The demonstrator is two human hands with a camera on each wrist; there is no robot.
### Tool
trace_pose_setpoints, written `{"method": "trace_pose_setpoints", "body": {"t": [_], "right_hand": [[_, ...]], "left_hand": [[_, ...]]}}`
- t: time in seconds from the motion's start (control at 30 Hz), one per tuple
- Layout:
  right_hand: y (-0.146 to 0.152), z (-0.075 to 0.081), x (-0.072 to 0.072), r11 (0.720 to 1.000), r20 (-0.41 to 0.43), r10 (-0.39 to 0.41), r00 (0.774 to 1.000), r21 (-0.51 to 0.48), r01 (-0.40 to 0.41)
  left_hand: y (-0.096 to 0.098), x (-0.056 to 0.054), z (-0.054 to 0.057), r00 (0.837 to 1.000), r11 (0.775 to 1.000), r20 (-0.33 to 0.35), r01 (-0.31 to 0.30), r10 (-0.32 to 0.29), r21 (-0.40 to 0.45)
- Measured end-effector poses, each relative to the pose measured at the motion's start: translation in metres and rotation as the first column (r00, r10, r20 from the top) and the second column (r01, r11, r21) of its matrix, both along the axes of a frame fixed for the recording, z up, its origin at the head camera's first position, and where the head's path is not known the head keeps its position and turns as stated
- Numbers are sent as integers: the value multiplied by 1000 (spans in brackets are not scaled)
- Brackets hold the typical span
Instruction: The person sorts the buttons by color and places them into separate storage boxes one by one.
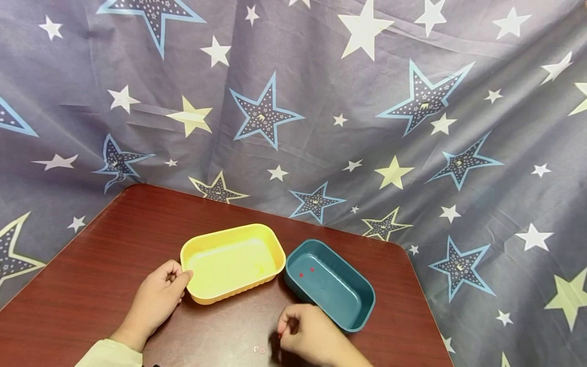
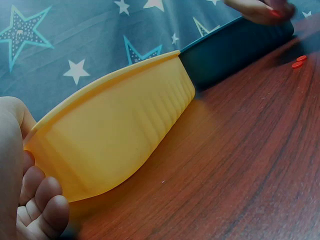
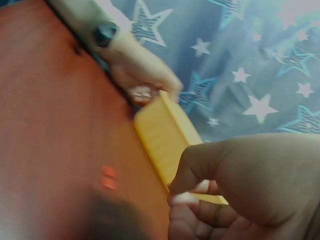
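Note:
My left hand point(image 1: 158, 295) grips the left end of a yellow plastic tub point(image 1: 229, 295), thumb at the rim and fingers curled against the outer wall. A small yellow piece point(image 1: 262, 270) lies inside that tub. In front of a dark teal tub point(image 1: 341, 272), my right hand point(image 1: 312, 331) is held low over the table, thumb and fingertips pinching a small red disc point(image 2: 274, 13). Two red discs point(image 2: 298, 65) lie on the table just left of this hand. Inside the teal tub are two more small red discs point(image 1: 300, 275).
Both tubs stand corner to corner on a reddish-brown wooden table point(image 1: 151, 219). A grey curtain point(image 1: 321, 148) printed with stars hangs behind the table and along its sides. A dark watch point(image 3: 104, 34) is on the left wrist.

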State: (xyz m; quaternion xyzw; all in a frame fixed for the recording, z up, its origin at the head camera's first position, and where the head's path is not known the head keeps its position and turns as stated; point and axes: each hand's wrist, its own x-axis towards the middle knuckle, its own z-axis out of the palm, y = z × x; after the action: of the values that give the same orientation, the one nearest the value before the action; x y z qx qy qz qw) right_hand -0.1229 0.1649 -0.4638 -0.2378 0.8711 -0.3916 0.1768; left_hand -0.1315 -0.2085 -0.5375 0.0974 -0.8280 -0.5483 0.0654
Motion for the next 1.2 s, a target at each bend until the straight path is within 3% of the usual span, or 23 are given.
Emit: {"method": "trace_pose_setpoints", "body": {"t": [0.2, 0.43, 0.9, 1.2], "right_hand": [[19, 28, -32, 998, 2, -36, 999, -48, 36], [36, 44, -70, 972, 169, -172, 971, -129, 195], [50, 26, -141, 934, 329, -283, 901, -121, 337], [43, 12, -159, 918, 366, -345, 865, -62, 392]], "left_hand": [[-1, 0, -2, 1000, 1000, 0, 1, -1, 3], [1, 0, -1, 1000, 1000, -10, 9, -8, 17], [1, 0, 2, 1000, 1000, -10, 8, -8, -13], [0, 1, 3, 1000, 1000, -8, 2, -2, 1]]}}
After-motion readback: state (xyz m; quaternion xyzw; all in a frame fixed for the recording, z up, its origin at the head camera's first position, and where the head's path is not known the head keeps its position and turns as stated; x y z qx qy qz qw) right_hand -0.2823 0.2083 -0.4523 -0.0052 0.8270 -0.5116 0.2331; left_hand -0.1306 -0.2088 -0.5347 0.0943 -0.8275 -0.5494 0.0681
